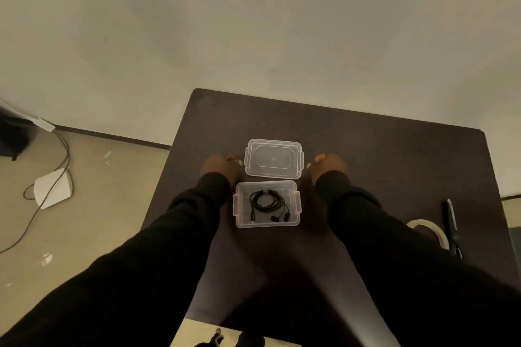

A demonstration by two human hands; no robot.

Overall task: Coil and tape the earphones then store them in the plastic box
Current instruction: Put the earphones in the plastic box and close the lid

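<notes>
Dark table [380, 155]: coiled earphones [267, 202] lie in box [239, 222]. Left hand [221, 167] & right hand [329, 165] flank lid [273, 158], curled, empty. Risk: lid pinches cord.

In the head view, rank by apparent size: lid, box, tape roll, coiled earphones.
1. Lid and box: look about alike; the lid lies farther away, so I won't rank them.
2. Tape roll, partly hidden by the right sleeve, so unsure.
3. Earphones, coiled inside the box.
</notes>
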